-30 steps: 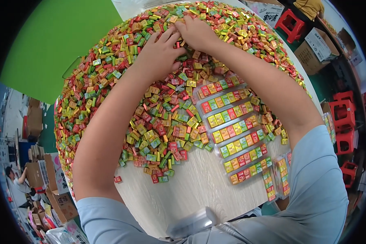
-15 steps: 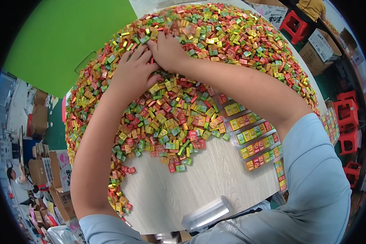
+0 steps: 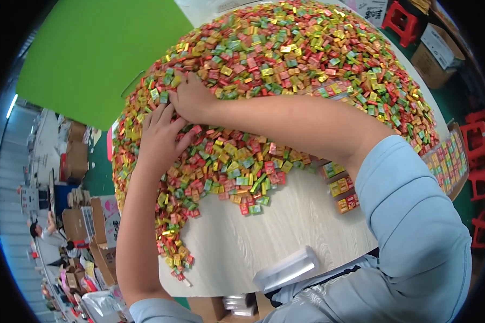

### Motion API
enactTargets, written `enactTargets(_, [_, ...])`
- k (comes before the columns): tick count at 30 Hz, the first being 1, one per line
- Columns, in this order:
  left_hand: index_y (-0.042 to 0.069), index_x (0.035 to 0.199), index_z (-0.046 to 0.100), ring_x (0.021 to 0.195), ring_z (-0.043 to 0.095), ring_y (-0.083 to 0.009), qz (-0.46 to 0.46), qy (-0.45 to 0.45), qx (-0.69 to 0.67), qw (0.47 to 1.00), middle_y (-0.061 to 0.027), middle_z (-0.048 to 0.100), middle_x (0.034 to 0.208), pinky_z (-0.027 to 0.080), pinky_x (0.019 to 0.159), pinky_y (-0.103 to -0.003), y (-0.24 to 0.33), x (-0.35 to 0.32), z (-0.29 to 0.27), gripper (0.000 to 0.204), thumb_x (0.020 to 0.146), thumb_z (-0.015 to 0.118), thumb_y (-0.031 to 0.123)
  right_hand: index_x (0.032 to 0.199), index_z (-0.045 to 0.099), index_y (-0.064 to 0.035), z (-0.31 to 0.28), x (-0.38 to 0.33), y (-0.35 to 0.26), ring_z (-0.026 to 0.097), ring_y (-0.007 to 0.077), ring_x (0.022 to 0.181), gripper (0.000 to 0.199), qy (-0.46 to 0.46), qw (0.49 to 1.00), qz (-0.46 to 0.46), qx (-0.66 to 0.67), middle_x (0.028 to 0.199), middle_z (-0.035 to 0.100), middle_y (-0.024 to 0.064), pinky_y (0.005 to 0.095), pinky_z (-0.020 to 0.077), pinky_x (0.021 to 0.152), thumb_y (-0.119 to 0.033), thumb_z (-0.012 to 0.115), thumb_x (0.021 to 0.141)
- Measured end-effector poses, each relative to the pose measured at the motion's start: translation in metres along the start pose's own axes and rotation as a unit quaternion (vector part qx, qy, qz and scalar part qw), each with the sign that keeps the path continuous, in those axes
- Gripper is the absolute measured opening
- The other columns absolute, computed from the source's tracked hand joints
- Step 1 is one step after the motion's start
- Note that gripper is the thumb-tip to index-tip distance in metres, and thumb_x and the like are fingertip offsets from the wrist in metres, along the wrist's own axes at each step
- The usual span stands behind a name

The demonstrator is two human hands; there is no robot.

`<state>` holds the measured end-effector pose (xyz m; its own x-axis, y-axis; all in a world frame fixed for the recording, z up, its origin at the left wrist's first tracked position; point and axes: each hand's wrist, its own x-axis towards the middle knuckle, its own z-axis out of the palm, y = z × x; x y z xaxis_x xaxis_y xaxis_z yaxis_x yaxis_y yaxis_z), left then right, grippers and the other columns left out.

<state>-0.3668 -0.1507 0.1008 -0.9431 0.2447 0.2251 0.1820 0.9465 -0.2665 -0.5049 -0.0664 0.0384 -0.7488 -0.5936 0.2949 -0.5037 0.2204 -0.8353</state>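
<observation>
A wide heap of small wrapped candy packs in red, yellow, green and orange covers most of the table. My left hand lies on the left part of the heap, its fingers spread over the packs. Just beyond it, my right hand reaches across with bent fingers against the packs, and a yellow pack shows by its fingertips. Neither hand has a firm grip on anything I can see. Under my right forearm, clear trays hold rows of packs, partly hidden by the arm.
A clear plastic tray stack lies at the near table edge. A green panel rises at the far left. Filled trays stand at the right, near red stools. Cardboard boxes and another person are at the left.
Both hands have shifted left over the heap, closer to the green panel. My right forearm now covers more of the nearby trays, and the view has shifted slightly.
</observation>
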Motion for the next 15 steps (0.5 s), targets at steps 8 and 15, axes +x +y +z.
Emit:
enactTargets(8, [0.02,0.121,0.074,0.136,0.048,-0.0344,0.012,0.025,-0.018,0.999,-0.0139,0.056,0.141,0.034,0.115,-0.051,-0.003,-0.004,0.012,0.032,0.093,0.07,0.034,0.147,0.048,0.0048,-0.042,0.017,0.016,0.057,0.0467,0.127,0.065,-0.16,0.98,-0.003,-0.119,0.138,0.057,0.0339,0.0504,0.047,0.108,-0.045,0.046,0.105])
enactTargets(15, [0.025,0.127,0.072,0.132,0.049,-0.0318,0.023,0.089,-0.002,0.996,-0.0077,0.056,0.142,0.032,0.111,-0.05,0.023,0.017,-0.01,0.044,0.086,0.077,0.04,0.138,0.059,-0.0024,-0.195,0.011,0.0,0.064,0.0338,0.118,0.057,-0.232,0.932,-0.063,-0.272,0.129,0.065,0.0202,0.0483,0.0511,0.1,-0.046,0.056,0.101])
